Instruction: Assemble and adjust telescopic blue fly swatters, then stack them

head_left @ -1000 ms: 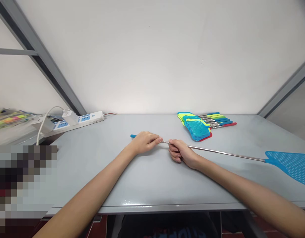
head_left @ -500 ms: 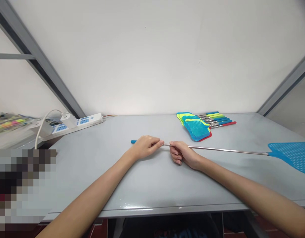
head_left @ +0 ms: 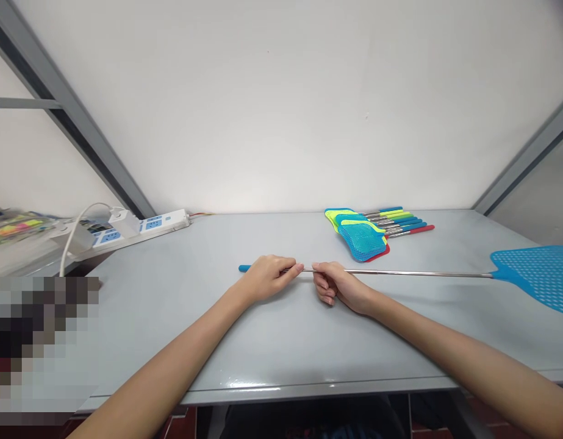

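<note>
A blue fly swatter [head_left: 532, 268] with a long, extended metal rod lies across my two hands, its mesh head at the far right and running out of view. My left hand [head_left: 272, 277] is closed round the rod near the blue grip, whose end pokes out on the left. Thumb and fingers of my right hand [head_left: 338, 285] pinch the rod a short way to the right. Between the hands a small stretch of bare metal shows. Beyond my right hand, a pile of fly swatters [head_left: 363, 238] in blue, yellow-green and red lies on the table, rods shortened.
A white power strip [head_left: 171, 222] with plugs and a cable lies at the table's back left. Colourful items [head_left: 16, 228], blurred, are further left. The grey table [head_left: 208, 341] meets a pale wall [head_left: 263, 122], with grey frame posts at both sides. A pixelated patch hides the lower left.
The swatter's head has risen slightly at the right, so the rod lies more level. Both hands keep their hold, nearly in the same place.
</note>
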Demonstrator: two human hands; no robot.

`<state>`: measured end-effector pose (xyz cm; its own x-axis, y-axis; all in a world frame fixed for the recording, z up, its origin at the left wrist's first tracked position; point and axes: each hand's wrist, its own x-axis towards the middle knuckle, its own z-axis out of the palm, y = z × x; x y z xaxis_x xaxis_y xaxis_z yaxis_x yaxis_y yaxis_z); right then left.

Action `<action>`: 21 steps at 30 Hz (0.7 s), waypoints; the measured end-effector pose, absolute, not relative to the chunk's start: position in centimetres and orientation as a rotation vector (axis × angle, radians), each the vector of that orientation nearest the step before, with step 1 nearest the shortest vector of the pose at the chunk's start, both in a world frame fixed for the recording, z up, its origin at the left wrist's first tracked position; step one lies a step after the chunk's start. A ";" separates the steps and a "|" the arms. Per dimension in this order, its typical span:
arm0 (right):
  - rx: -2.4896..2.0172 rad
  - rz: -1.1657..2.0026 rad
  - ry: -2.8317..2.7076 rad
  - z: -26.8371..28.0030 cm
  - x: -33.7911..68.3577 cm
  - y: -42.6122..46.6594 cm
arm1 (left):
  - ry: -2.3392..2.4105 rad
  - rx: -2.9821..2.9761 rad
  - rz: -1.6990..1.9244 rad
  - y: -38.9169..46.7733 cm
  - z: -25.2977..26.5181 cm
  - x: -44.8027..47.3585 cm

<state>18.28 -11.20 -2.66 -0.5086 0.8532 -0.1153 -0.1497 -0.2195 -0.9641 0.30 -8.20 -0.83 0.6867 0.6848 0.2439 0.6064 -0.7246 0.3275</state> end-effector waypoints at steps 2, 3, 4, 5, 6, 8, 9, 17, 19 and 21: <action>-0.879 1.810 -1.326 -2.7 18.4 -11.2 | 1.048 2.675 0.527 -8.4 -0.8 0.3; -0.875 1.812 -1.328 -2.7 18.4 -11.2 | 1.054 2.671 0.531 -8.5 -0.8 0.4; -0.872 1.815 -1.330 -2.7 18.5 -11.2 | 1.063 2.666 0.534 -8.6 -0.7 0.4; -0.868 1.817 -1.331 -2.7 18.5 -11.2 | 1.071 2.660 0.536 -8.8 -0.7 0.4; -0.865 1.818 -1.333 -2.7 18.5 -11.3 | 1.078 2.655 0.536 -8.9 -0.6 0.5; -0.863 1.815 -1.334 -2.6 18.6 -11.3 | 1.088 2.646 0.532 -9.1 -0.5 0.5; -0.864 1.812 -1.336 -2.6 18.6 -11.3 | 1.090 2.645 0.532 -9.1 -0.5 0.5; -0.864 1.786 -1.335 -2.6 18.5 -11.4 | 1.085 2.637 0.525 -9.4 -0.4 0.5; -0.864 1.776 -1.333 -2.6 18.5 -11.4 | 1.086 2.629 0.525 -9.4 -0.4 0.5; -0.866 1.762 -1.331 -2.5 18.4 -11.4 | 1.091 2.618 0.516 -9.4 -0.4 0.4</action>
